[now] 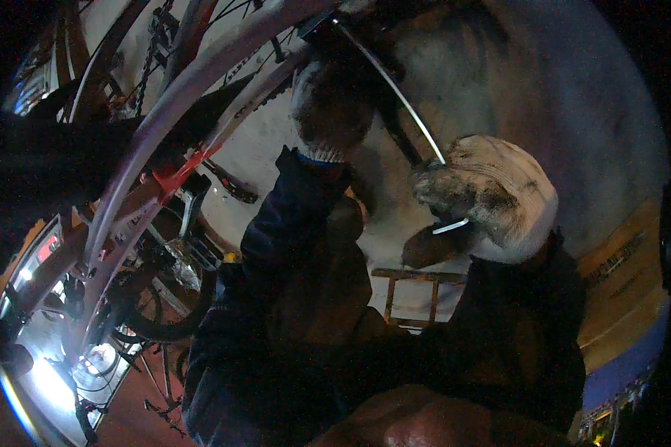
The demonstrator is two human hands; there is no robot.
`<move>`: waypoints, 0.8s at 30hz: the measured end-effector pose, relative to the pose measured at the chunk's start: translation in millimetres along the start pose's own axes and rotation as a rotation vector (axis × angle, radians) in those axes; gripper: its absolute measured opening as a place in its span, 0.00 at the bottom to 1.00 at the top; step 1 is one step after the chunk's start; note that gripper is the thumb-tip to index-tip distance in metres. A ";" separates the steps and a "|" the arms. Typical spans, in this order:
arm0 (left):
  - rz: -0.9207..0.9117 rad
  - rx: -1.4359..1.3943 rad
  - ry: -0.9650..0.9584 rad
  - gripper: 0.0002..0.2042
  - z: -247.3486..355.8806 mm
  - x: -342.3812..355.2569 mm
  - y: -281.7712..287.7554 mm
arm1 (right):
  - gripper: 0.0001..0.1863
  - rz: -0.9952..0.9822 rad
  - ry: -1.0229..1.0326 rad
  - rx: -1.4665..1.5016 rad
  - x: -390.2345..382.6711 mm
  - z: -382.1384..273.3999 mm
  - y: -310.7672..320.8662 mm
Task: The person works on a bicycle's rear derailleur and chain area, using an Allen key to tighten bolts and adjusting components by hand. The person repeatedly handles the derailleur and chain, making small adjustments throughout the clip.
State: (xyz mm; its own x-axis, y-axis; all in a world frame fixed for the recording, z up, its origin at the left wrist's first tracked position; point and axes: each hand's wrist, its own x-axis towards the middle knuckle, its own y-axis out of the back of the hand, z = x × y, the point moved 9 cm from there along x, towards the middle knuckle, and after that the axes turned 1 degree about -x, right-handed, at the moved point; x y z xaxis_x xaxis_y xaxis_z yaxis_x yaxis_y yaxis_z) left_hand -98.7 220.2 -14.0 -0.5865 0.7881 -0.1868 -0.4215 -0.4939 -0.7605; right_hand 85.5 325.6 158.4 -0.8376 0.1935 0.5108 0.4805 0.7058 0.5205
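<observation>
My right hand (492, 195), in a soiled off-white knit glove, is closed around a thin silver rod (395, 86). The rod runs up and left to a dark part (317, 28) by the bicycle frame. A short bright metal end (450, 226) sticks out below my fingers; my glove hides whether it belongs to the same rod. My left hand (332, 108), in a blackened glove with a pale ribbed cuff, reaches up beside the pinkish-silver bicycle frame (179, 100). Deep shadow covers its fingers, so its hold cannot be made out.
Red-marked frame tubing (179, 173) and a crank arm (230, 182) lie left of my left forearm. A chain (150, 59) hangs at the upper left. Below are a bright lamp (52, 384) and a reddish floor (130, 417). A brown metal frame (434, 277) stands between my arms.
</observation>
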 end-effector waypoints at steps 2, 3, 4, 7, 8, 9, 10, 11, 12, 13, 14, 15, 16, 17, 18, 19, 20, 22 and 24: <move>-0.126 -0.180 0.073 0.19 -3.0 0.6 -13.3 | 0.23 -0.005 -0.003 -0.003 -4.5 3.0 2.6; -0.156 -0.199 0.081 0.19 -2.8 0.7 -17.8 | 0.23 0.010 -0.012 -0.020 -5.9 5.1 6.0; -0.267 -0.099 0.049 0.20 3.5 6.7 -27.7 | 0.24 -0.019 -0.004 -0.010 -6.7 4.6 3.8; -0.260 -0.001 0.018 0.20 4.1 16.1 -33.8 | 0.26 -0.069 0.009 -0.034 -4.9 5.4 5.1; -0.198 -0.005 0.019 0.18 0.7 18.5 -30.8 | 0.27 -0.094 0.019 -0.058 -4.1 4.1 5.6; -0.136 -0.010 0.022 0.17 -2.6 19.9 -26.4 | 0.27 -0.111 0.011 -0.065 -3.8 3.5 6.3; -0.073 -0.016 0.026 0.15 -5.8 20.8 -21.2 | 0.27 -0.128 0.002 -0.072 -3.8 3.1 7.0; -0.034 -0.018 0.052 0.15 -9.2 21.2 -15.9 | 0.27 -0.138 -0.026 -0.061 -4.4 4.3 7.4; -0.064 -0.174 0.118 0.14 -15.2 21.3 -16.9 | 0.27 -0.160 -0.035 -0.058 -5.4 5.3 6.1; -0.121 -0.327 0.203 0.15 -20.1 21.2 -19.6 | 0.27 -0.141 -0.058 -0.011 -6.5 7.4 7.3; -0.179 -0.480 0.289 0.16 -23.8 20.8 -22.8 | 0.27 -0.137 -0.062 0.028 -8.1 8.9 6.4; -0.240 -0.634 0.373 0.17 -24.9 19.8 -26.1 | 0.27 -0.143 -0.078 0.063 -9.9 12.7 4.4; -0.267 -0.679 0.401 0.17 -27.3 20.3 -25.9 | 0.27 -0.119 -0.082 0.113 -11.4 15.4 3.4; -0.318 -0.715 0.401 0.17 -26.9 20.6 -27.7 | 0.27 -0.103 -0.100 0.158 -12.9 19.7 2.1; -0.228 -0.571 0.323 0.17 -28.1 24.9 -15.8 | 0.27 -0.084 -0.118 0.204 -14.0 23.7 0.0; -0.203 -0.491 0.263 0.17 -28.7 26.9 -11.9 | 0.27 -0.066 -0.135 0.251 -14.7 27.1 -1.6; -0.177 -0.439 0.223 0.17 -29.2 27.8 -9.3 | 0.27 -0.047 -0.154 0.297 -15.1 30.3 -0.5; -0.165 -0.394 0.181 0.18 -31.7 28.0 -10.6 | 0.26 -0.047 -0.118 0.288 -13.6 28.0 0.1; -0.161 -0.367 0.163 0.18 -31.5 27.1 -13.3 | 0.25 -0.084 -0.007 0.189 -10.7 17.2 -1.2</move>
State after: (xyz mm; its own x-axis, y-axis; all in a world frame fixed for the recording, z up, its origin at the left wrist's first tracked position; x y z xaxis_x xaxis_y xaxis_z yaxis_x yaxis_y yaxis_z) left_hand -87.2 259.7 -28.5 -0.4045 0.9065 -0.1209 -0.2072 -0.2196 -0.9533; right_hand 89.3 334.3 140.6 -0.8748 0.1330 0.4658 0.3521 0.8350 0.4229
